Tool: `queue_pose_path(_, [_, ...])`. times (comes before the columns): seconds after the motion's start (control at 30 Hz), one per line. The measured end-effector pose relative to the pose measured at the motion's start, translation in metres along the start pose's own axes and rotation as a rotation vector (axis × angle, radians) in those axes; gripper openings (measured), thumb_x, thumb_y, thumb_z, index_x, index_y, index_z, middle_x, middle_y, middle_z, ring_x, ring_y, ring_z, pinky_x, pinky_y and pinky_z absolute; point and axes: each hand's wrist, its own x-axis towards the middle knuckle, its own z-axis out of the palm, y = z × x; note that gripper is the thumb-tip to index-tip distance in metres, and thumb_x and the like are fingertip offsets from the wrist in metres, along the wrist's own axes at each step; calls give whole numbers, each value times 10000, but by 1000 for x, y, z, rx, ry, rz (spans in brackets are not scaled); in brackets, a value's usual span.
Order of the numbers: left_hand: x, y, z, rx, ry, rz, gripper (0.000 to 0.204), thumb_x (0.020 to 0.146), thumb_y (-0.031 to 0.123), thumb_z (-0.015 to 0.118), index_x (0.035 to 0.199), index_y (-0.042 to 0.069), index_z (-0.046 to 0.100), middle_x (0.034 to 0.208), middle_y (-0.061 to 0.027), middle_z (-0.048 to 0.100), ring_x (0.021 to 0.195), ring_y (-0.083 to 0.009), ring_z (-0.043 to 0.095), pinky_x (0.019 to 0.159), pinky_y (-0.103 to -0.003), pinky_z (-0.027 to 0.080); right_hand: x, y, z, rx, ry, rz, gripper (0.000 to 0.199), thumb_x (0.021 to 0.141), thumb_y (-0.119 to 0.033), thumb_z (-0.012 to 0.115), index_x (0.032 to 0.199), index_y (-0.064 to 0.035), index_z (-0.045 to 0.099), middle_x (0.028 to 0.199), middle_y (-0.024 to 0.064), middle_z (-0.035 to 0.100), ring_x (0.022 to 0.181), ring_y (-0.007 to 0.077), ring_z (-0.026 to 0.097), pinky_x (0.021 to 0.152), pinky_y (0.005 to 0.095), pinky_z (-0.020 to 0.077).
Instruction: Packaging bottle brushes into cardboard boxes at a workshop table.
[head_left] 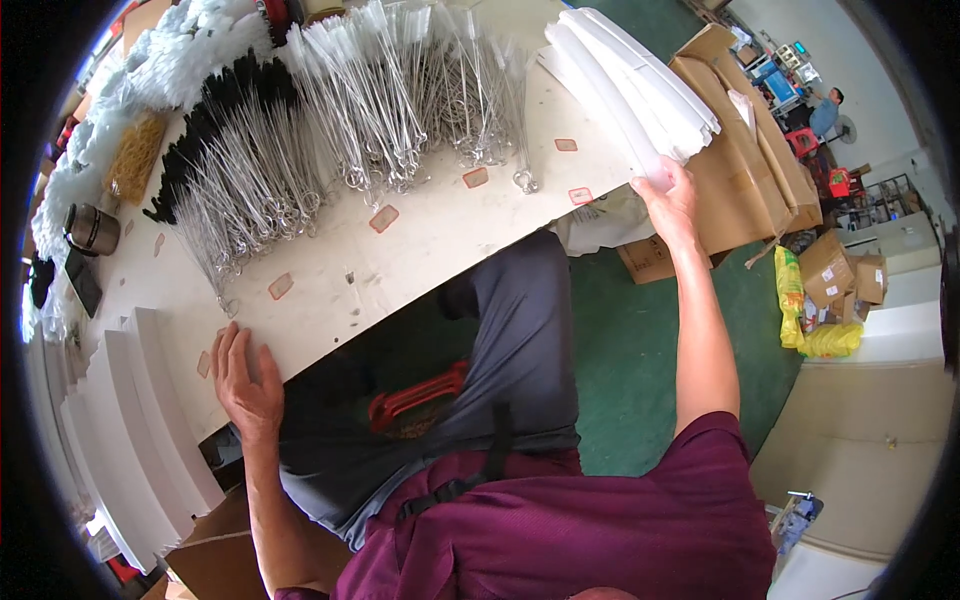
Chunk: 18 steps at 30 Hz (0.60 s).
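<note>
My left hand (248, 388) lies on the table's near left edge, its fingers stretched out and holding nothing. At the right end of the table, my right hand (671, 205) pinches the near end of a long white plastic sleeve (615, 110) beside a stack of similar white sleeves (665, 95). Wire-handled brushes are spread in rows across the table. The black-bristled brushes (255, 160) lie to the left, and the white-bristled brushes (385, 110) are in the middle. Their looped wire ends point toward me. One brush's loop (229, 307) sits just beyond my left fingertips.
Long white folded strips (125, 430) stand at the left, near a dark jar (92, 230) and a tan bristly bundle (135, 158). Fluffy white material (180, 60) lines the back left. Cardboard boxes (735, 150) stand right of the table. Another person (825, 115) sits far right.
</note>
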Motion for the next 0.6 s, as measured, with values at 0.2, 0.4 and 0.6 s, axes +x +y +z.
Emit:
queue_pose_path(0.2, [-4,-4,-4,-12,23,20,282,867,21,687,1143,-39,672,1244,-233,680,1211,-460,610,1056,-520,475,-61,-100,-15,761,-276,-186,714,813,-269,855,1405,7,567,1381,196,607,1249,250,605,1071,372,477])
queue_pose_path(0.4, [-4,56,-33,-203,-58,258,370,785,34,767,1141,-20,680,1215,-228,685,1152,-428,641,1010,-514,511,-117,-176,-16,464,-526,-790,679,773,-171,854,1359,10,564,1346,204,604,1264,380,571,1097,456,465])
queue_pose_path(0.6, [13,96,-35,-235,-214,306,556,743,152,838,1239,-10,646,1349,-250,606,1223,-449,579,1067,-528,467,-138,-206,-2,327,-614,-972,657,753,-122,837,1334,26,567,1325,172,589,1213,346,572,1088,434,461])
